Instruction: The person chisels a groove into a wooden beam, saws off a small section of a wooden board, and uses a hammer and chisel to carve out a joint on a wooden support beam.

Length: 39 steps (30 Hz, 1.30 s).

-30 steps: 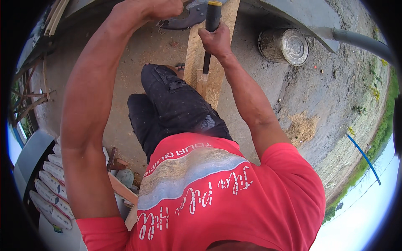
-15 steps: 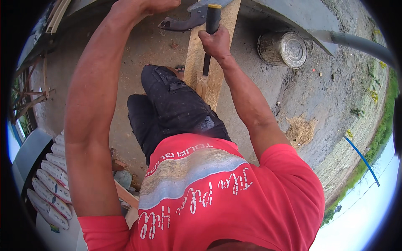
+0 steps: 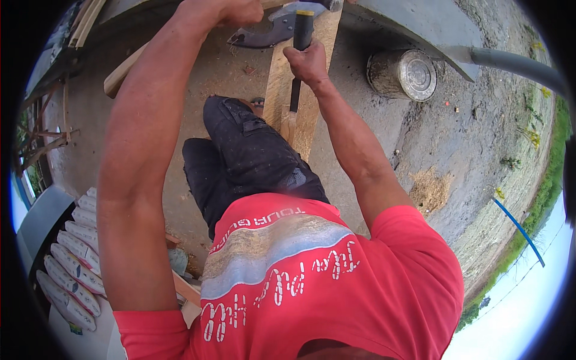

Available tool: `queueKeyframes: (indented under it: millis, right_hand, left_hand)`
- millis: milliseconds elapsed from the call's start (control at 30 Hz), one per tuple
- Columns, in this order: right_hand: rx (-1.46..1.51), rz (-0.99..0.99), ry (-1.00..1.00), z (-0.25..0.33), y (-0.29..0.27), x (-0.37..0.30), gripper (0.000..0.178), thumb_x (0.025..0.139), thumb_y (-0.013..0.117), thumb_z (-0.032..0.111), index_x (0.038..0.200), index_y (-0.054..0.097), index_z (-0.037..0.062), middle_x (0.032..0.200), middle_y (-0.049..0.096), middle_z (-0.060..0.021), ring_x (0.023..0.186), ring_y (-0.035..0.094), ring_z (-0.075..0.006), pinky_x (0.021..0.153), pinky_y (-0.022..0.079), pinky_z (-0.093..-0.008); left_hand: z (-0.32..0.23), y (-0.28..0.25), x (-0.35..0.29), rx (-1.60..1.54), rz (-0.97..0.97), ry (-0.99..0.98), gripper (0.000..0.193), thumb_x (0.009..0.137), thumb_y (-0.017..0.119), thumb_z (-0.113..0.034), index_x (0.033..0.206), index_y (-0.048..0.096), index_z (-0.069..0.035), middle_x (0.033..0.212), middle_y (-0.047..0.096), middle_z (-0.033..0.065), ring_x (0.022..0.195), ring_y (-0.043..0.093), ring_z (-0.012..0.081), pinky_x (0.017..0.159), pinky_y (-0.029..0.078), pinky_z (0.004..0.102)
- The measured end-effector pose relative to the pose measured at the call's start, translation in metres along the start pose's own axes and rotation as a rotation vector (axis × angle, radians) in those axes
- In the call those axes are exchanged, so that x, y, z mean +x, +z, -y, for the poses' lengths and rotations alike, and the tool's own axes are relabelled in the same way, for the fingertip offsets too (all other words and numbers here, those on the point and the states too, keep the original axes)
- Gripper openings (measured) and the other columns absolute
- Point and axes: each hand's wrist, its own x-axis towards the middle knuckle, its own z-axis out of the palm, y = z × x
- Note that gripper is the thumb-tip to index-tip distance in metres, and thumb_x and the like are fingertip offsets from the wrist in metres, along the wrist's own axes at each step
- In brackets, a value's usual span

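While the right hand (image 3: 307, 60) is clamped around the dark shaft of a chisel (image 3: 298, 57), that tool stands nearly upright with its tip down on a pale wooden plank (image 3: 282, 90). This plank runs away from the person over the dark trouser leg (image 3: 252, 150) toward the upper edge of the view. Above it, the left hand (image 3: 231, 11) is a closed fist at the top rim; what its grip encloses is cut off, though a grey hammer head (image 3: 288, 11) shows just beside it. A dark curved metal blade (image 3: 264, 36) lies on the concrete floor (image 3: 432, 138) near the plank. To the right stands a round metal can (image 3: 405, 75), dirt-smeared, lying tilted with its ribbed end facing the camera; its contents cannot be seen. White sacks (image 3: 66, 270) are stacked at the lower left.
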Motion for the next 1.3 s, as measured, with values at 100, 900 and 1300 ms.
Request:
queueKeyframes:
  millis: [100, 900, 1300]
  right_hand:
    - [-0.014, 0.077, 0.064, 0.001, 0.001, 0.005, 0.022, 0.07, 0.067, 0.019, 0.07, 0.058, -0.0012, 0.059, 0.059, -0.0098, 0.055, 0.056, -0.0169, 0.056, 0.049, -0.036]
    - [0.119, 0.082, 0.105, -0.004, 0.003, 0.005, 0.021, 0.07, 0.067, 0.017, 0.06, 0.053, 0.0031, 0.055, 0.053, -0.0021, 0.051, 0.05, -0.0112, 0.049, 0.044, -0.0321]
    - [0.236, 0.056, 0.1, -0.005, 0.002, -0.008, 0.019, 0.071, 0.067, 0.013, 0.065, 0.051, 0.0035, 0.058, 0.049, 0.0019, 0.054, 0.046, -0.008, 0.048, 0.04, -0.0307]
  left_hand:
    - [0.01, 0.02, 0.011, -0.013, -0.131, -0.103, 0.02, 0.074, 0.061, -0.009, 0.089, 0.069, 0.001, 0.084, 0.069, 0.0234, 0.08, 0.067, 0.0383, 0.065, 0.05, 0.048]
    - [0.024, 0.023, 0.018, 0.24, -0.081, 0.025, 0.027, 0.075, 0.061, -0.011, 0.097, 0.071, 0.0, 0.087, 0.07, 0.0241, 0.083, 0.069, 0.0378, 0.073, 0.053, 0.0473]
    - [0.01, 0.024, -0.002, 0.107, 0.056, -0.018, 0.024, 0.073, 0.064, -0.011, 0.094, 0.07, 0.0, 0.084, 0.069, 0.0218, 0.08, 0.069, 0.035, 0.064, 0.052, 0.0446]
